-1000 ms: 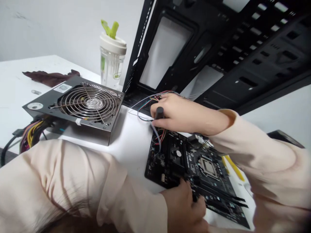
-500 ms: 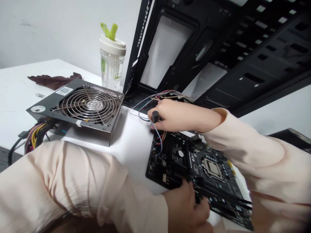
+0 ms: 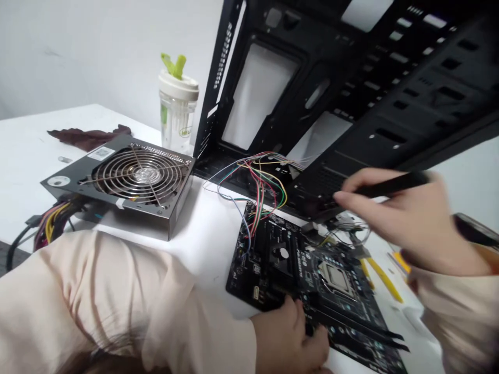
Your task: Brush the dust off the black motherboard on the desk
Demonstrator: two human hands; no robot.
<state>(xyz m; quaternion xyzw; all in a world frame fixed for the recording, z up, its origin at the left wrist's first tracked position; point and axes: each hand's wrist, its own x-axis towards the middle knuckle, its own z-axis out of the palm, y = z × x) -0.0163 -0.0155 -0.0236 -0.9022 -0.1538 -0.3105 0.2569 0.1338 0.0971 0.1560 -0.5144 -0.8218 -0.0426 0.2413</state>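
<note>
One bare left hand point(image 3: 290, 337), its grip impossible to tell, touches the near edge of a black rectangular circuit board point(image 3: 310, 285) on a white table point(image 3: 195, 215); the right hand point(image 3: 417, 221) clasps a black rod-shaped tool point(image 3: 393, 185) near the board's far right side. Thin multicoloured wires point(image 3: 260, 200) reach the board's far left corner.

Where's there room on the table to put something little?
Bare white table shows between the power supply and the motherboard, and farther left, beside the power supply and the dark cloth. It's crowded where thin wires loop between the motherboard and the black case.
</note>
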